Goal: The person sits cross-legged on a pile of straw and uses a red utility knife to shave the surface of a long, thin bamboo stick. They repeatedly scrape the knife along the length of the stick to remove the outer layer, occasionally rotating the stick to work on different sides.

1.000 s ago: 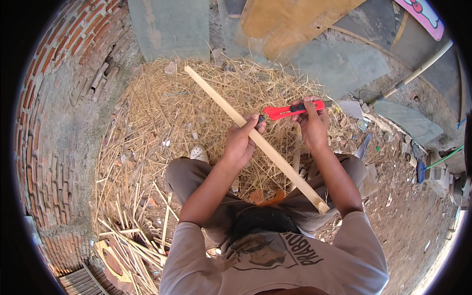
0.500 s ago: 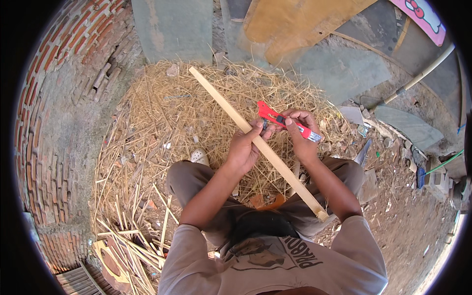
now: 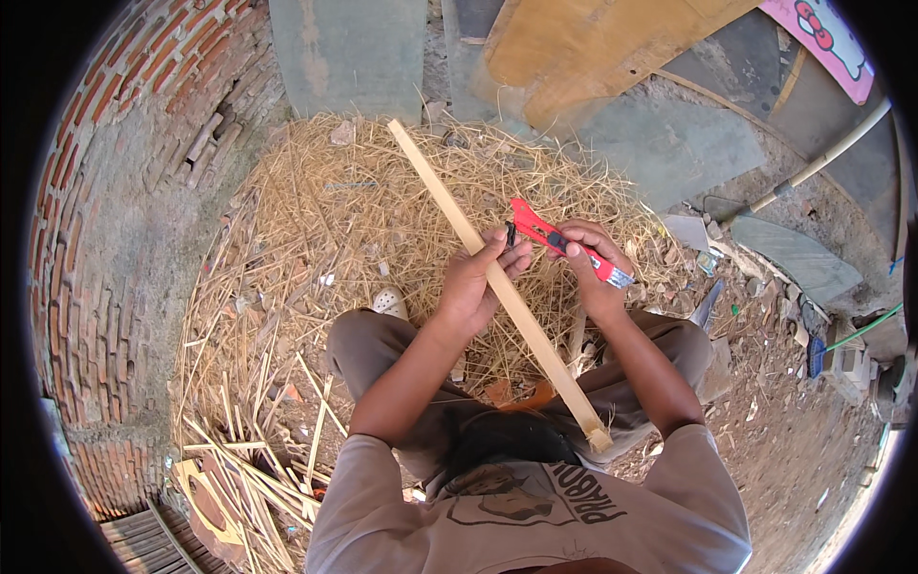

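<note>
A long pale stick, perhaps bamboo or wood (image 3: 526,320), runs slantwise from above the straw down to my lap. My left hand (image 3: 470,285) grips it near its middle, thumb on top. Between the thumb and fingertips of that hand is also a small black piece (image 3: 511,234), too small to name for sure. My right hand (image 3: 597,275) is closed around a red utility knife (image 3: 537,227). The knife's wider red end points up-left toward the black piece, and its silvery end sticks out by my right palm.
Straw and thin shavings (image 3: 354,210) cover the ground before me. Cut strips (image 3: 253,469) lie in a heap at lower left. A brick wall (image 3: 115,287) rises on the left. Flat grey sheets (image 3: 349,62) and a tan board (image 3: 583,53) stand at the back; a pale pipe (image 3: 827,153) is at right.
The utility knife has shifted slightly right, and the black piece now shows more distinctly beside its wider end. The stick has turned a little more upright, its lower end moving left.
</note>
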The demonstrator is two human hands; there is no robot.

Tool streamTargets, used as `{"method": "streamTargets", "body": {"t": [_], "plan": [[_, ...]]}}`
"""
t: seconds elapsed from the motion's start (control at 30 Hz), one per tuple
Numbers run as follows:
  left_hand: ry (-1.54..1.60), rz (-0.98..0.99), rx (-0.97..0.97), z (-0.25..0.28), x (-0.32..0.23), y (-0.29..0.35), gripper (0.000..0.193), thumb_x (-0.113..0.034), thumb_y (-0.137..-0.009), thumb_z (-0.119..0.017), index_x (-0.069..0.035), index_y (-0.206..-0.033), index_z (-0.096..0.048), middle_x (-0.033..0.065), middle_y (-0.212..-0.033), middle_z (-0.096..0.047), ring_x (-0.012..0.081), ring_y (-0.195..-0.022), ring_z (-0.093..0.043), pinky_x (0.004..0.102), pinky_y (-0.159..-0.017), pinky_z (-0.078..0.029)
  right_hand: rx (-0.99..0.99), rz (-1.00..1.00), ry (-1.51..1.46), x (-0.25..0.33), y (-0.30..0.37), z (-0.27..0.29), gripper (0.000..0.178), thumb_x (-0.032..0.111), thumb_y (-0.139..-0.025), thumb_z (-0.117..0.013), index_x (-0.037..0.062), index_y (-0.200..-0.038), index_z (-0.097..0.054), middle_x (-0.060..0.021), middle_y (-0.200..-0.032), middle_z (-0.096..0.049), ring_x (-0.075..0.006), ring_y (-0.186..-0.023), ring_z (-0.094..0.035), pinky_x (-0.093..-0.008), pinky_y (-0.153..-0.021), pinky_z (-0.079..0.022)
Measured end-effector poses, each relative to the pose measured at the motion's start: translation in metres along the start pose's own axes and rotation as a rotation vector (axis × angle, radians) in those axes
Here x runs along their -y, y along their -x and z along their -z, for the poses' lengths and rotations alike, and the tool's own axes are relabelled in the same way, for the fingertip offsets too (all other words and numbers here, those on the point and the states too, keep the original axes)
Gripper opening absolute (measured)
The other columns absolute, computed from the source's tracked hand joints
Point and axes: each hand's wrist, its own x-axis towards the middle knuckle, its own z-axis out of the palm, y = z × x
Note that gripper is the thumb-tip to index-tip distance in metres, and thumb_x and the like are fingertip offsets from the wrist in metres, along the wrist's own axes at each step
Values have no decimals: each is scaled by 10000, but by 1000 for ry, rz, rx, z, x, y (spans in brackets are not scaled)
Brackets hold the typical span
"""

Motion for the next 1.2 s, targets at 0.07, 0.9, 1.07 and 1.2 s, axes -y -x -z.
{"method": "streamTargets", "body": {"t": [0.07,0.9,1.07,1.2], "plan": [[8,3,-22,-3,0,0,194,-178,-937,-632,-27,-1049,-587,78,-976,-641,207,-966,-662,326,-860,-567,-26,25,-12,-2,0,-1,178,78,-943,-598,-38,-1076,-620,-158,-1124,-606,-188,-897,-652,-315,-781,-562],[-19,2,-18,-2,-1,0,217,-168,-925,-647,-11,-1059,-579,81,-990,-635,207,-988,-659,321,-864,-569,-19,-8,-54,-2,-1,2,195,83,-945,-595,-50,-1084,-631,-168,-1133,-606,-202,-890,-662,-323,-775,-576],[4,0,-25,2,1,-2,292,-169,-919,-657,24,-1120,-569,106,-1008,-643,231,-973,-674,325,-850,-582,-23,-34,-65,0,-2,2,192,83,-947,-593,-52,-1077,-635,-166,-1120,-613,-199,-866,-666,-318,-771,-574],[-18,6,-22,2,0,-2,302,-164,-915,-660,28,-1131,-572,114,-1030,-644,238,-998,-667,323,-862,-578,-7,-47,-35,2,-4,5,188,83,-948,-592,-54,-1066,-642,-169,-1107,-622,-197,-852,-668,-317,-765,-571]]}}
